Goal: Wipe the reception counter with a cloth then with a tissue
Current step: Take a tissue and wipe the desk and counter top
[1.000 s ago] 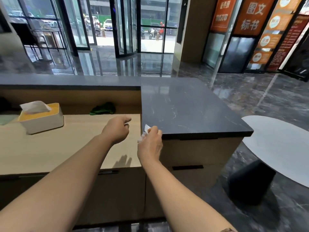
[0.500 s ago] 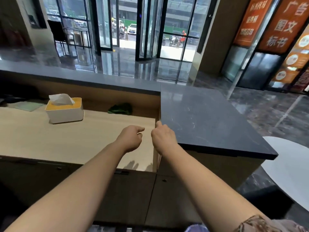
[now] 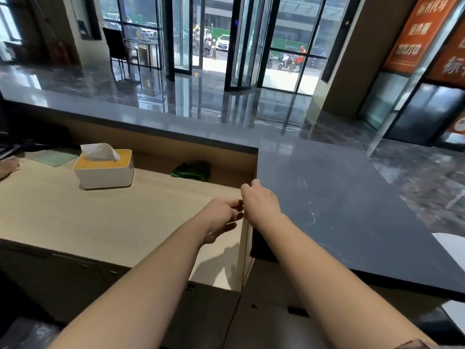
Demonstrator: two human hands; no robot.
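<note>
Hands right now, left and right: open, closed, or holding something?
Left hand: fingers curled, nothing seen in them; cannot tell.
Right hand: fingers curled out of view; cannot tell.

Whatever the right hand (image 3: 260,205) may pinch is hidden behind its knuckles.

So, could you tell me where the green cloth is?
The cloth lies at the back of the desk, right of the tissue box, left of centre in the head view.

Tissue box (image 3: 104,172) left of cloth (image 3: 191,170) (both on desk (image 3: 75,217)).
</note>
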